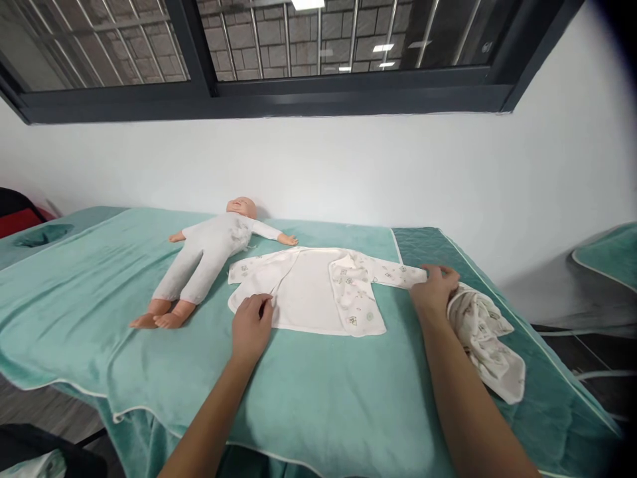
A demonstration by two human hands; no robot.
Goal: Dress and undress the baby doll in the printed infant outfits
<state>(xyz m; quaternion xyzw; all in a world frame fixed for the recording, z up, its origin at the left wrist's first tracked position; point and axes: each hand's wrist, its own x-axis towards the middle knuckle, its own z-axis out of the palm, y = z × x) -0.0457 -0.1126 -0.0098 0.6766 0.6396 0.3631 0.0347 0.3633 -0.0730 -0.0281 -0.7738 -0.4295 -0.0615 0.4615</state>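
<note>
A white printed baby shirt (311, 289) lies spread open on the teal blanket (323, 392). My left hand (252, 326) rests on the shirt's near left edge, fingers curled and pinching the cloth. My right hand (434, 287) presses flat on the end of the shirt's right sleeve, fingers together. A baby doll (209, 255) in a pale bodysuit lies on its back just left of the shirt, arms out. A crumpled printed garment (485, 338) sits right of my right forearm.
The bed stands against a white wall (348, 166) under a dark-framed window (279, 93). A second teal-covered surface (610, 255) shows at far right. The bed's right edge drops to a dark floor (597, 358). A red and black object (17, 216) sits at far left.
</note>
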